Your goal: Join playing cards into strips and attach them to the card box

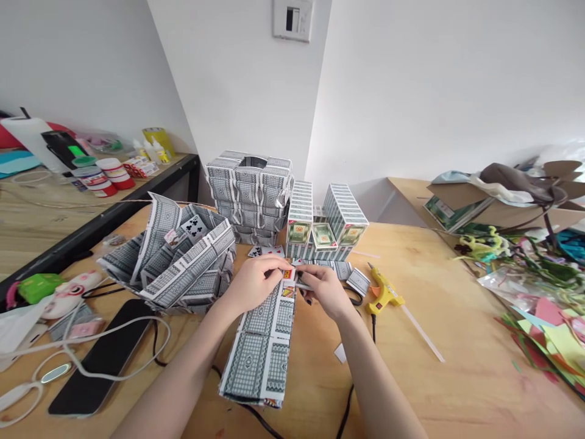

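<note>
A long block built from playing cards (253,353), mostly patterned grey backs, lies on the table pointing away from me. At its far end my left hand (258,283) is closed in a pinch on the card edge. My right hand (324,289) pinches at the same end from the right, its dark-nailed fingertips close to the left ones. A red and yellow card face shows between the hands; the exact grip is partly hidden by the fingers. Loose playing cards (359,280) lie just beyond my right hand, and a yellow glue gun (384,292) rests to its right.
Behind stand a tall card structure (249,195) and stacked card boxes (346,219). A folded card construction (183,262) sits at left, near a black phone (103,360) and white cable. A clear glue stick (423,332), colored paper scraps (555,341) and an open carton (479,207) are at right.
</note>
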Motion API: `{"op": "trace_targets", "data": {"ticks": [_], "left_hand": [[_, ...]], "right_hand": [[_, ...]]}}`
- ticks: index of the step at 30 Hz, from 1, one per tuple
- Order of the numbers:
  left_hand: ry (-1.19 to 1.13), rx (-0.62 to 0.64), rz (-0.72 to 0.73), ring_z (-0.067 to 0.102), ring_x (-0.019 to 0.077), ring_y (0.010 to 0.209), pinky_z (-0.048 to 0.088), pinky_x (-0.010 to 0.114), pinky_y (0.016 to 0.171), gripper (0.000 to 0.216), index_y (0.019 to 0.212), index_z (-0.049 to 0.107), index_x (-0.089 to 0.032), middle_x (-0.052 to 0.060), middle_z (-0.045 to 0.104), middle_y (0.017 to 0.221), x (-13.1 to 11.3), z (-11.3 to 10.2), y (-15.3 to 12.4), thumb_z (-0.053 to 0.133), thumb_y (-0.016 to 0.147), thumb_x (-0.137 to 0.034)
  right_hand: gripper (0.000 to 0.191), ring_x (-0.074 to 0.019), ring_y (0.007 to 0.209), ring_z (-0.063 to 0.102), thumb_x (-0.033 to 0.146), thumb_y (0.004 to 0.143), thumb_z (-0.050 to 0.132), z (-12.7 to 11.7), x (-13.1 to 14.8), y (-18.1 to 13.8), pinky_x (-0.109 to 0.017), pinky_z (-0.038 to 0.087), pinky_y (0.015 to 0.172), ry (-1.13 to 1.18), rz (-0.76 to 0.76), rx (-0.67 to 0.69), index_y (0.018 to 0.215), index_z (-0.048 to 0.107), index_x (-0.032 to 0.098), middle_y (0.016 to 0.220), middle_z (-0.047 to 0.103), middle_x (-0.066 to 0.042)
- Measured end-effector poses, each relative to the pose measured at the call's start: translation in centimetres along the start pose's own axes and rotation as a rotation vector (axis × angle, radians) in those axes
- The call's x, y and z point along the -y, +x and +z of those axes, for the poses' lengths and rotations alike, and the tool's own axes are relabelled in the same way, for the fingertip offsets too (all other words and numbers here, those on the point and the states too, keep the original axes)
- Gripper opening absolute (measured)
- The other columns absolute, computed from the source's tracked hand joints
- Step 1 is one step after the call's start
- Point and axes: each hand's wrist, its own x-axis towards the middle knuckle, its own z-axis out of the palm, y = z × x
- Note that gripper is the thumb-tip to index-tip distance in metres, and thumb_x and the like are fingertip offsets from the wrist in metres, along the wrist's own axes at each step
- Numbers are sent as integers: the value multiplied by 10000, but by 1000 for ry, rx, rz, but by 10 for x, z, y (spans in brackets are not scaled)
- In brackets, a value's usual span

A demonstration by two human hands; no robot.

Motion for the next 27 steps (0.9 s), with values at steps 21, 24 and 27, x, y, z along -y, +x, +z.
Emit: {"op": "trace_targets", "data": {"ticks": [21,24,27], "left_hand": [[79,-37,-103,602,153,829,449,269,759,212,879,587,-213,-10,659,889,-5,0,-1,399,791,-173],[74,-40,-107,601,157,842,448,273,765,205,882,570,-212,-8,655,893,-5,0,0,395,787,-165],[84,-34,-103,602,152,823,447,272,759,207,875,569,-214,-14,654,882,-5,0,0,390,786,-158]], "right_hand": [[316,-97,444,492,427,610,677,13,-12,6,-229,422,422,102,-30,-190,695,621,128,575,572,4],[314,-96,427,479,444,634,655,11,-14,7,-229,414,409,18,-98,-199,690,624,137,574,564,9],[310,-98,411,464,458,666,620,11,-17,8,-229,399,395,-67,-150,-231,673,616,148,558,552,13]]}}
